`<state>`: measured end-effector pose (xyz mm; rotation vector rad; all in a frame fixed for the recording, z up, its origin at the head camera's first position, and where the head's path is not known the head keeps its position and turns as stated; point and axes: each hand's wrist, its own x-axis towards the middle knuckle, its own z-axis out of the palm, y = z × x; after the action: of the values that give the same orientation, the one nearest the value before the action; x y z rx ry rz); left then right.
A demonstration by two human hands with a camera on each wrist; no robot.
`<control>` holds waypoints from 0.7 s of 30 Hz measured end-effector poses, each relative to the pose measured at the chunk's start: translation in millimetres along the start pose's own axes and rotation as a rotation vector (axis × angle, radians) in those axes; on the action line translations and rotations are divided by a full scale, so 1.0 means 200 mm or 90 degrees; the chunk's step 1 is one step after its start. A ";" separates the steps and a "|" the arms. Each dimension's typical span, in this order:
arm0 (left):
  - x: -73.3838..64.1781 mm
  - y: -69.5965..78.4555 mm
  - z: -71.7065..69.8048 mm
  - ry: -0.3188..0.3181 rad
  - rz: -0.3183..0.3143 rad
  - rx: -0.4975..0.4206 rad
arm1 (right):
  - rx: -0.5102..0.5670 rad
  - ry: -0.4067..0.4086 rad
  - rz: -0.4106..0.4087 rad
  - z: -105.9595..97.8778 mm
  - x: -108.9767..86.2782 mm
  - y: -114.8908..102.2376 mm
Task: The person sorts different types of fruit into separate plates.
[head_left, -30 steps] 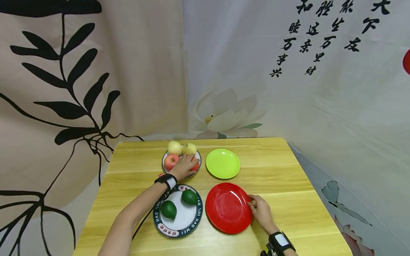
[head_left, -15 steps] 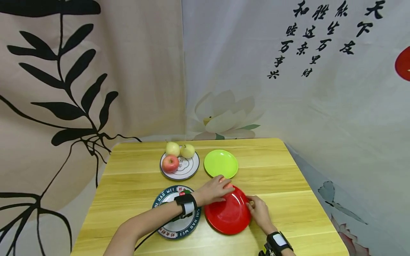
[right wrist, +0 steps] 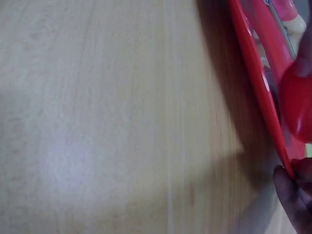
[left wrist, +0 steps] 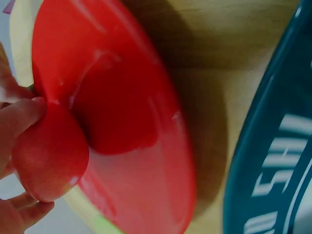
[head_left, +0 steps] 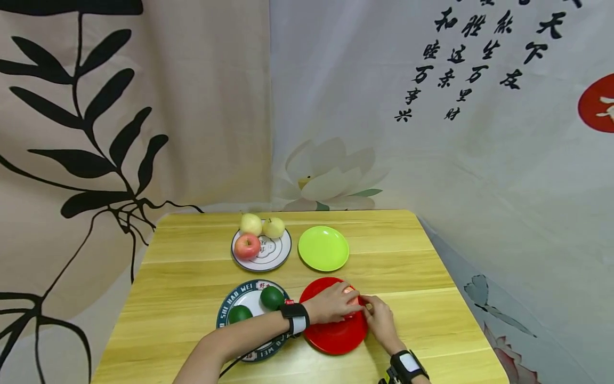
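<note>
My left hand (head_left: 331,304) grips a red apple (left wrist: 51,153) over the right part of the red plate (head_left: 331,341). Thumb and fingers lie on two sides of the fruit in the left wrist view. Whether the apple touches the plate I cannot tell. At the plate's right edge, my right hand (head_left: 381,320) pinches the rim between thumb and finger, also visible in the right wrist view. Under my left forearm, partly covered, stands a blue-rimmed plate (head_left: 229,298) bearing two green fruits (head_left: 272,297).
Behind, a white plate (head_left: 278,257) bears a red apple (head_left: 247,246) and two pale yellow pears (head_left: 274,228). A lime green plate (head_left: 323,249) stands to its right. All rest on a wooden table (head_left: 422,277) with a printed curtain behind.
My left hand has taken one apple from the white plate and carried it right and toward me, over the red plate. My right hand keeps its place at the rim.
</note>
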<state>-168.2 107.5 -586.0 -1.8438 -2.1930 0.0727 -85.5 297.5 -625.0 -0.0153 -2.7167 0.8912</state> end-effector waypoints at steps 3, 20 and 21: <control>-0.01 0.02 0.02 -0.010 -0.003 -0.014 | -0.005 0.002 0.001 0.01 0.00 0.00; -0.28 -0.29 -0.07 0.118 -0.113 -0.091 | 0.018 0.030 -0.018 0.02 0.00 0.01; -0.33 -0.34 -0.08 0.133 -0.146 -0.088 | 0.022 0.028 -0.014 0.01 0.00 0.01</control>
<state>-219.5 28.9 -568.6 -1.5698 -2.2904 -0.3095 -85.6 297.4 -628.4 0.0015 -2.6560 0.9200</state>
